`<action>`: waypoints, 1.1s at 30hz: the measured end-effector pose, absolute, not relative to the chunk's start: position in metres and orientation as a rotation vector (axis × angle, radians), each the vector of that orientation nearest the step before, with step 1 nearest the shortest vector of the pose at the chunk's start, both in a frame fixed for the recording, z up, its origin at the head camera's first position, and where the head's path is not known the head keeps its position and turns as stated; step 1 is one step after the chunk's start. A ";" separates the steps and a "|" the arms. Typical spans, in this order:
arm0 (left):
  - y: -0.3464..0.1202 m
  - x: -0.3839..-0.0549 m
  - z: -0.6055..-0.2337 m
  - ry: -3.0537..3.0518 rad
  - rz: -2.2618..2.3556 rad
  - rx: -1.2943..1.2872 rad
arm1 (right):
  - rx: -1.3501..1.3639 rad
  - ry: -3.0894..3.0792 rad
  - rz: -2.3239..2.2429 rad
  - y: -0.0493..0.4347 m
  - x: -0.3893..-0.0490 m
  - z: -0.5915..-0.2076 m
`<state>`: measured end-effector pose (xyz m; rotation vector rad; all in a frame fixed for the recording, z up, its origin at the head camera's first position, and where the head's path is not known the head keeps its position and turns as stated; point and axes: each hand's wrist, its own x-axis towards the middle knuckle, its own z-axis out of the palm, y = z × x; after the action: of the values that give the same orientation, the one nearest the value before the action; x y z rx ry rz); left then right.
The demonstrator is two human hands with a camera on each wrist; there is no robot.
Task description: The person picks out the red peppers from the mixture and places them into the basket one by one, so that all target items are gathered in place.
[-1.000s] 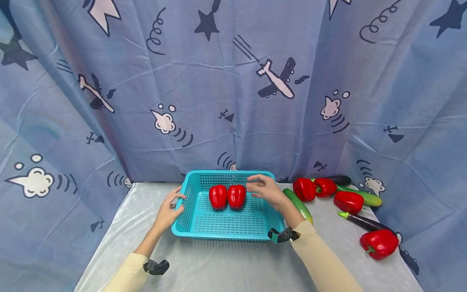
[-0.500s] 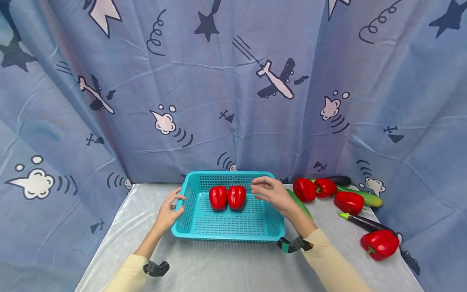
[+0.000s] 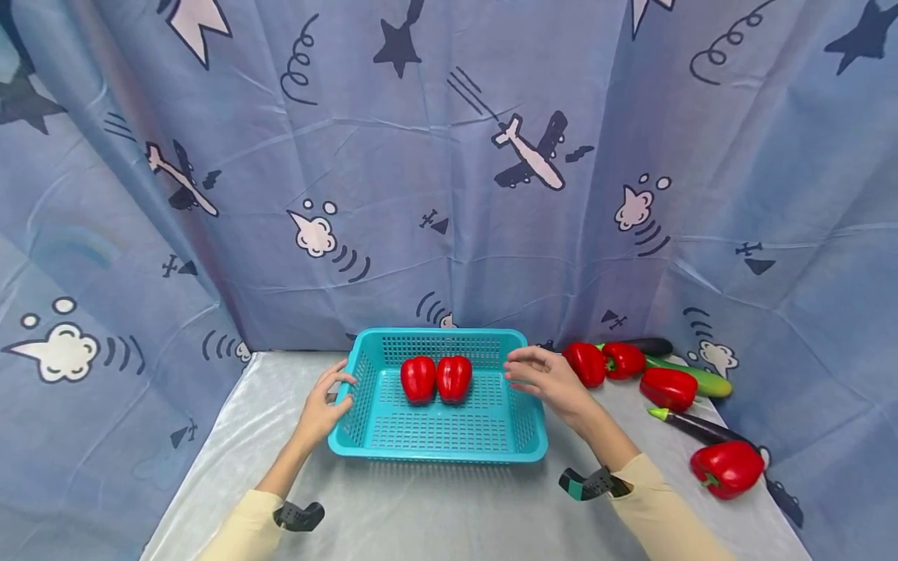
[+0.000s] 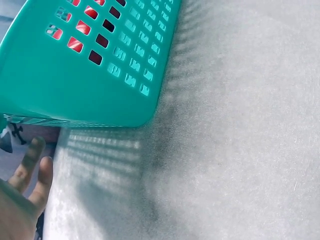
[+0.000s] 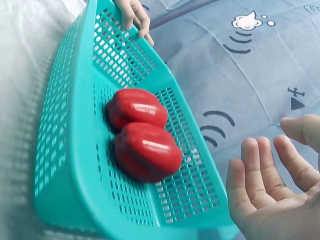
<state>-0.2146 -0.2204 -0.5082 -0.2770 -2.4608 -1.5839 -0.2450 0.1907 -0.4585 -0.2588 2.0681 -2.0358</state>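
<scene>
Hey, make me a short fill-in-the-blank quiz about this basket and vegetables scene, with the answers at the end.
1. The teal perforated plastic basket holds ____ glossy red bell peppers.
2. The person's ____ hand grips the basket's side wall.
3. The right hand hovers with relaxed fingers and holds ____.
4. The red bell pepper lying nearest the table's front right rests beside a dark purple ____.

Missing words: two; left; nothing; eggplant

A blue curtain (image 3: 449, 195) printed with planes, stars and clouds hangs behind and beside the table (image 3: 435, 506), which wears a pale, shiny cloth.
</scene>
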 end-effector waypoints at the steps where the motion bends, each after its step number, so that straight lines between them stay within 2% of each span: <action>1: -0.221 -0.215 -0.508 -2.459 -1.582 -0.279 | -0.256 2.064 -2.036 0.194 -0.245 -0.459; 33: -0.222 -0.216 -0.510 -2.443 -1.593 -0.297 | -0.024 2.059 -2.099 0.282 -0.256 -0.480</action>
<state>-0.2161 -0.2224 -0.5102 -0.2969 -2.4431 -1.5929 -0.2562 0.2824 -0.4800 -0.0235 2.0589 -2.0990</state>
